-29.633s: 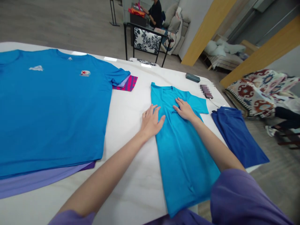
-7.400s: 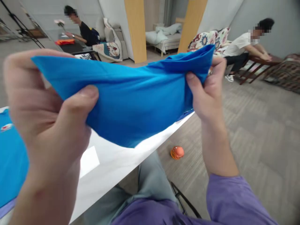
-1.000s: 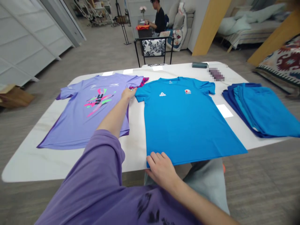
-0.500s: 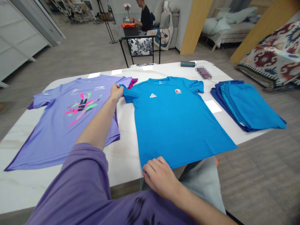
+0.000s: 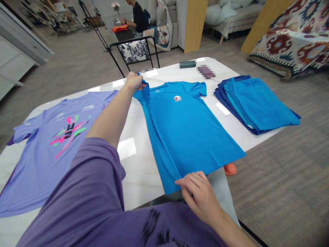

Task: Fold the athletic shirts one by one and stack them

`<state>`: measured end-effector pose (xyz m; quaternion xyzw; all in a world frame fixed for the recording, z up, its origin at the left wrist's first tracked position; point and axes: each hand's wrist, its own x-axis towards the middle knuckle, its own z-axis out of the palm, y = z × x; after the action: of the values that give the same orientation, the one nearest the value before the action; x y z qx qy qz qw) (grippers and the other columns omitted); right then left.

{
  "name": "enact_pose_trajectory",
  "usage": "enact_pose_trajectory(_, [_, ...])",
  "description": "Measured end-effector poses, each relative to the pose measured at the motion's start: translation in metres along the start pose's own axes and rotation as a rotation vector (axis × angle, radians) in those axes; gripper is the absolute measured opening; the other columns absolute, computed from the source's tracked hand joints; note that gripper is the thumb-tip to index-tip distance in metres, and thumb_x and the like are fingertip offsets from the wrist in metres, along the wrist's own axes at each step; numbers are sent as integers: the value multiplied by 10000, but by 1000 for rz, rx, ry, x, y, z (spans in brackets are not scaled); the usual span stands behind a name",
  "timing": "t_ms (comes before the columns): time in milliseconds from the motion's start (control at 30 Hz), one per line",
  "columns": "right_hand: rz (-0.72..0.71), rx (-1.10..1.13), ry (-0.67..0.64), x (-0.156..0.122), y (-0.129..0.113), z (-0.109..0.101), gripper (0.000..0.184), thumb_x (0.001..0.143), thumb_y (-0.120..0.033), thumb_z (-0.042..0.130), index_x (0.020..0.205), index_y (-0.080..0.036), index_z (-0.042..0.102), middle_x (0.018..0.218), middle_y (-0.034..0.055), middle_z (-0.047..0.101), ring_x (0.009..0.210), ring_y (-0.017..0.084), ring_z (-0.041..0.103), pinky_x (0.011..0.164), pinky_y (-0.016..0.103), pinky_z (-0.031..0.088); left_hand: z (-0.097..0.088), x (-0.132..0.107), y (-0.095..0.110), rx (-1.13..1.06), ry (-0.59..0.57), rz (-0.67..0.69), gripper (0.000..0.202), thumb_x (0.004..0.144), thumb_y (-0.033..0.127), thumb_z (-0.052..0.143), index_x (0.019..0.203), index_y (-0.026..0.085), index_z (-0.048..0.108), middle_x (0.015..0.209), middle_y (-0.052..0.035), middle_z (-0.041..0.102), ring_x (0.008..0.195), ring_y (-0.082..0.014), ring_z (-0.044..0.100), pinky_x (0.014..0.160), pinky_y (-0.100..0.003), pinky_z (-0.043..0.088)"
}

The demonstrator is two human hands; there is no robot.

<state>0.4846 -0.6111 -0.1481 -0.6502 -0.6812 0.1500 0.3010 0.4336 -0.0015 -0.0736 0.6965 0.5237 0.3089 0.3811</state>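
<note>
From far, I see the left hand (image 5: 135,81) pinching the sleeve (image 5: 145,92) of the blue shirt (image 5: 187,127); the right hand (image 5: 197,192) pinches its hem (image 5: 170,189).

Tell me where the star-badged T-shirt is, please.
Centre of the head view: the blue T-shirt is between the lilac T-shirt, left, and folded clothes, right.

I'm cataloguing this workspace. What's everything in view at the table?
Crested cloth T-shirt: one, blue, table's middle
Printed cloth T-shirt: one, lilac, table's left, purple cloth beneath
Folded cloth stack: one, blues, table's right
Rectangular marbled table: one, white, centre
Oblong object: one, dark green, table's far edge
Pixelated object: one, purplish, near that
Floral chair: one, black and white, behind table
Round object: one, orange, floor
Left hand: one, bare, grip on blue sleeve
Right hand: one, bare, at blue hem
</note>
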Motion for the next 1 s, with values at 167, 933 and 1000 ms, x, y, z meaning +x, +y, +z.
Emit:
enact_pose_trajectory(167, [104,-34,63,-14,36,-13,454,983,-290,712,1349,-555,760,959,-59,842,785,307,794,728,527,615,84,3,21,-61,-179,0,326,1158,442,647,1303,158,583,1206,-144,729,1071,-255,778,1021,-500,656])
enact_pose_trajectory(933, [-139,-173,-83,475,80,17,372,1128,-390,605,1366,-139,740,1344,137,801,1196,271,726,1085,400,562,50,-192,-121,640,-161,316,965,1080,827,425,1868,273,370,1909,-121,317,1806,-422,213,1481,-700,158])
enact_pose_trajectory(1000, [-87,-289,-102,540,78,45,418,1117,-433,630,1378,-130,754,1425,165,774,1313,320,682,1176,471,529,49,-193,-122,654,-154,309,956,1089,827,396,1870,277,365,1911,-108,312,1812,-400,203,1486,-690,158])
